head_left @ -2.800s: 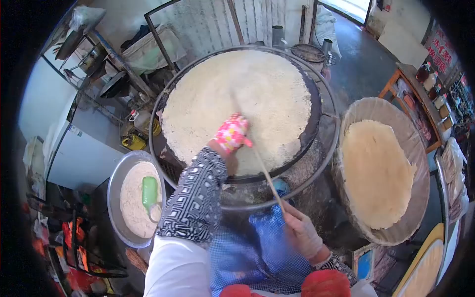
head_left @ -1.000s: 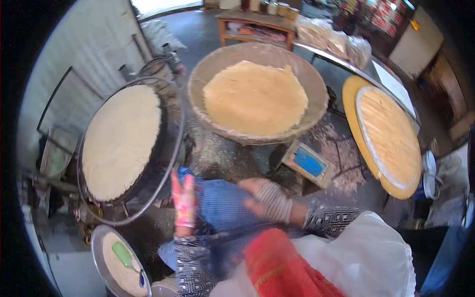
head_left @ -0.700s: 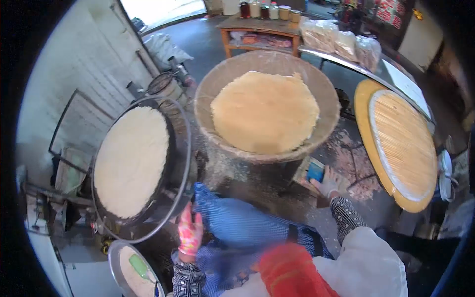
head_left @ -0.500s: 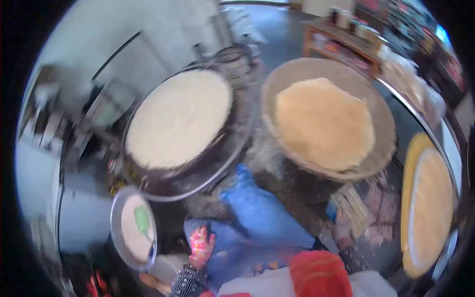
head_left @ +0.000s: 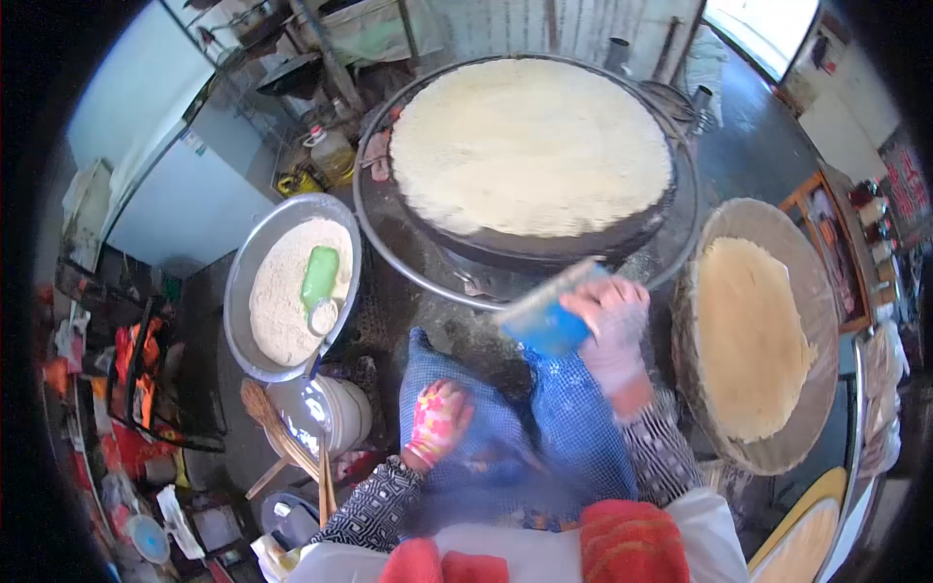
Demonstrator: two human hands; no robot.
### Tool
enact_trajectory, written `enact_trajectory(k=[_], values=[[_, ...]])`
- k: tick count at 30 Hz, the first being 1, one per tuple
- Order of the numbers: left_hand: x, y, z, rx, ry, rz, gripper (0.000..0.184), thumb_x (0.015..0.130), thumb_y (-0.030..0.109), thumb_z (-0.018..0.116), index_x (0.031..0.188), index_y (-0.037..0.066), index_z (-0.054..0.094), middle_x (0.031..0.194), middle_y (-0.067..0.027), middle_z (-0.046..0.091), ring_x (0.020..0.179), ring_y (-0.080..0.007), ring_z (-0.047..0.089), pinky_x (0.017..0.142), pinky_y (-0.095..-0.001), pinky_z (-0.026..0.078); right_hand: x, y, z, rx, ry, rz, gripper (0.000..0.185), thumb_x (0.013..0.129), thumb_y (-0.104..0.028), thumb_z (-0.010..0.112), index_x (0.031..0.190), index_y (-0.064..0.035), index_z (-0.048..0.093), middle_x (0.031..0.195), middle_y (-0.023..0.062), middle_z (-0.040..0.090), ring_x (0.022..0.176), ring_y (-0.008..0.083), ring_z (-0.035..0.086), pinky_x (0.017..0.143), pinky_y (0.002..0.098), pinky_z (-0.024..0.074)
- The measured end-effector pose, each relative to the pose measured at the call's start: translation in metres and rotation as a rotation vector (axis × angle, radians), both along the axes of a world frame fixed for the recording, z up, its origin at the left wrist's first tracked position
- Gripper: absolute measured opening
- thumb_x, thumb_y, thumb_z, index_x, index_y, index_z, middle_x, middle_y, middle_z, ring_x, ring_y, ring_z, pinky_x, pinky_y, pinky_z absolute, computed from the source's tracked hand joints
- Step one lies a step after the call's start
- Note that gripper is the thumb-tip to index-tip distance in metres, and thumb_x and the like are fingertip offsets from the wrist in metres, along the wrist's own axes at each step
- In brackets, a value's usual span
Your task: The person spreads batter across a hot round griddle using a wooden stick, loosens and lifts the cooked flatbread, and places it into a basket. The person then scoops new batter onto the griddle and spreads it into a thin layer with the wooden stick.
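Bright doorway [head_left: 763, 34], dark grey floor [head_left: 753, 117], pale wall [head_left: 583, 27], wooden table [head_left: 851, 216] at right

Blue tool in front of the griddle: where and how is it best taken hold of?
Probably by its blue part, with the grip coming from the right, as the right hand holds it. That leaves the long tan edge, on the side toward the griddle, mostly uncovered. Blur hides any finer handle shape.

Round dark griddle [head_left: 544, 251], pale layer [head_left: 535, 146] across its top
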State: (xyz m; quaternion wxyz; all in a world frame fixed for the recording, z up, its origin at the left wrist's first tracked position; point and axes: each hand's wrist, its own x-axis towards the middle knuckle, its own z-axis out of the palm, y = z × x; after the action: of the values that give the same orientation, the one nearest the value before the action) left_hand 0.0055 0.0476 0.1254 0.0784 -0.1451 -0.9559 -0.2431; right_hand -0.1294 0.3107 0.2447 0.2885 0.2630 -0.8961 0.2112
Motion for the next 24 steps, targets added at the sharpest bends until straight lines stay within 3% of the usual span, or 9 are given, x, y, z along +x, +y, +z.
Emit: enact_trajectory(k=[4, 7, 9, 13, 15, 20, 22, 23, 24], values=[[0.003, -0.017, 0.005, 0.099, -0.095, 0.008, 0.027, 0.074, 0.017, 0.064, 0.097, 0.004, 0.059, 0.102, -0.0129, 0.057, 0.102, -0.0331, 0.052, 0.087, -0.0445, 0.040, -0.070, -0.024, -0.050, 0.042, 0.090, -0.127, 0.014, 0.064, -0.018, 0.061, 0.078, -0.0214, 0.064, 0.083, -0.0001, 0.059, 0.085, 0.0228, 0.053, 0.078, 0.0408, 0.0351], [0.003, -0.028, 0.010, 0.369, -0.069, 0.137, 0.025, 0.076, 0.009, 0.062, 0.100, 0.002, 0.059, 0.103, -0.0151, 0.057, 0.100, -0.0335, 0.053, 0.087, -0.0429, 0.042, -0.082, -0.023, -0.053, 0.077, 0.180, -0.133, 0.009, 0.062, -0.019, 0.063, 0.070, -0.0204, 0.061, 0.076, -0.0004, 0.057, 0.079, 0.0220, 0.053, 0.073, 0.0400, 0.0351], [-0.017, -0.043, 0.028, 0.326, 0.131, 0.221, 0.021, 0.074, 0.003, 0.062, 0.094, 0.001, 0.057, 0.096, -0.0160, 0.058, 0.093, -0.0350, 0.055, 0.081, -0.0420, 0.045, -0.082, -0.019, -0.047, 0.096, 0.253, -0.142, 0.007, 0.061, -0.020, 0.064, 0.067, -0.0204, 0.060, 0.068, -0.0003, 0.055, 0.073, 0.0222, 0.054, 0.070, 0.0401, 0.0356], [-0.096, -0.110, 0.067, 0.286, 0.191, 0.352, 0.031, 0.074, -0.005, 0.057, 0.105, 0.001, 0.055, 0.101, -0.0173, 0.056, 0.099, -0.0334, 0.054, 0.086, -0.0394, 0.044, -0.087, 0.003, -0.050, 0.184, 0.252, -0.193, 0.008, 0.058, -0.020, 0.065, 0.060, -0.0207, 0.057, 0.060, 0.0007, 0.052, 0.065, 0.0220, 0.053, 0.063, 0.0389, 0.0353], [-0.144, -0.152, 0.066, 0.155, 0.296, 0.299, 0.037, 0.074, -0.006, 0.054, 0.110, 0.001, 0.054, 0.110, -0.0155, 0.055, 0.104, -0.0297, 0.053, 0.088, -0.0361, 0.043, -0.087, 0.006, -0.049, 0.187, 0.251, -0.199, 0.010, 0.057, -0.021, 0.066, 0.058, -0.0206, 0.056, 0.059, 0.0005, 0.051, 0.064, 0.0215, 0.052, 0.063, 0.0380, 0.0350], [-0.257, -0.197, 0.050, -0.285, 0.333, 0.051, 0.049, 0.065, -0.009, 0.049, 0.113, 0.001, 0.052, 0.116, -0.0165, 0.052, 0.108, -0.0316, 0.051, 0.095, -0.0415, 0.040, -0.085, -0.005, -0.044, 0.169, 0.260, -0.179, 0.010, 0.057, -0.019, 0.065, 0.057, -0.0198, 0.055, 0.058, -0.0002, 0.049, 0.063, 0.0211, 0.051, 0.063, 0.0378, 0.0348], [-0.285, -0.207, 0.011, -0.573, 0.494, -0.141, 0.036, 0.066, -0.002, 0.051, 0.101, 0.002, 0.060, 0.098, -0.0157, 0.059, 0.100, -0.0289, 0.054, 0.098, -0.0407, 0.037, -0.089, 0.001, -0.054, 0.146, 0.229, -0.152, 0.010, 0.058, -0.020, 0.066, 0.057, -0.0199, 0.056, 0.059, -0.0011, 0.051, 0.064, 0.0204, 0.052, 0.064, 0.0381, 0.0356], [-0.290, -0.197, 0.007, -0.578, 0.501, -0.140, 0.036, 0.066, -0.002, 0.051, 0.101, 0.002, 0.060, 0.098, -0.0157, 0.059, 0.100, -0.0289, 0.054, 0.098, -0.0407, 0.037, -0.093, 0.001, -0.056, 0.142, 0.237, -0.152, 0.010, 0.058, -0.020, 0.066, 0.057, -0.0199, 0.056, 0.059, -0.0011, 0.051, 0.064, 0.0204, 0.052, 0.064, 0.0381, 0.0356], [-0.293, -0.180, 0.004, -0.850, 0.211, -0.155, 0.024, 0.066, 0.006, 0.054, 0.088, 0.005, 0.063, 0.087, -0.0128, 0.060, 0.092, -0.0276, 0.056, 0.095, -0.0401, 0.038, -0.096, -0.002, -0.058, 0.135, 0.245, -0.149, 0.010, 0.057, -0.021, 0.066, 0.058, -0.0201, 0.057, 0.060, -0.0014, 0.052, 0.065, 0.0200, 0.053, 0.065, 0.0382, 0.0358]])
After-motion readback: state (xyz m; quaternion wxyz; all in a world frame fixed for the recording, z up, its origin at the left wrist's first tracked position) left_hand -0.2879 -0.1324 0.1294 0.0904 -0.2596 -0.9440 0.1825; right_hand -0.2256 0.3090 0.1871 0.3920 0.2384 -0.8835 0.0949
